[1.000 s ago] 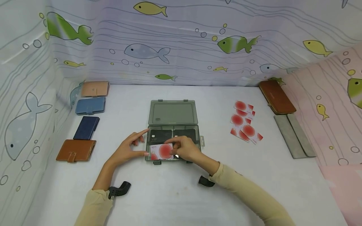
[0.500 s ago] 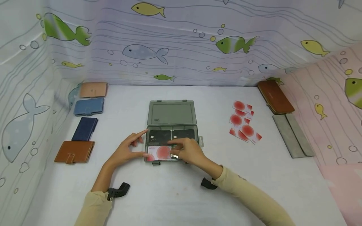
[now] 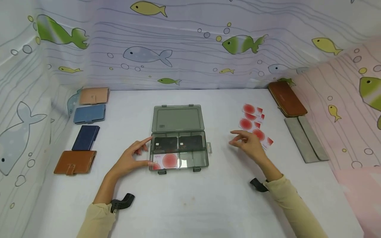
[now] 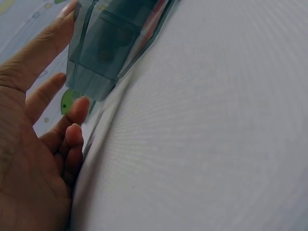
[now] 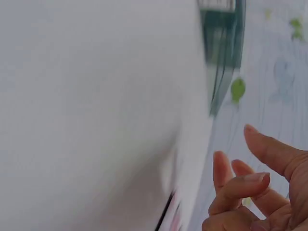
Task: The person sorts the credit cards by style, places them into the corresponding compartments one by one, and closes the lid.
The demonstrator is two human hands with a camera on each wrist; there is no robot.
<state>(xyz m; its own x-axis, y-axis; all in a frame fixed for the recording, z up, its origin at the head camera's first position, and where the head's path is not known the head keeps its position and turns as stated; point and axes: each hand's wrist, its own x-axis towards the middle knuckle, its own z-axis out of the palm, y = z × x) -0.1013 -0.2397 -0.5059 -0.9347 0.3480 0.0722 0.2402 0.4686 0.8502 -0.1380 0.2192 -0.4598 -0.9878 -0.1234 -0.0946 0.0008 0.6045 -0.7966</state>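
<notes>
A grey-green see-through plastic box lies on the table with its lid folded back. Two black VIP cards sit side by side in its far row. One white card with red circles lies in the near left compartment. My left hand touches the box's left side with extended index finger and thumb; in the left wrist view its other fingers are loosely bent beside the box. My right hand hovers holding nothing, fingers partly bent, near several overlapping red-and-white cards and partly covering them.
At the left stand a beige wallet, a light blue one, a dark blue one and a brown one. A brown pouch and a grey folded case lie at the far right.
My right hand has let go of the red-and-white card, now down in the near left compartment, and moved right to the loose cards. The left hand stays at the box.
</notes>
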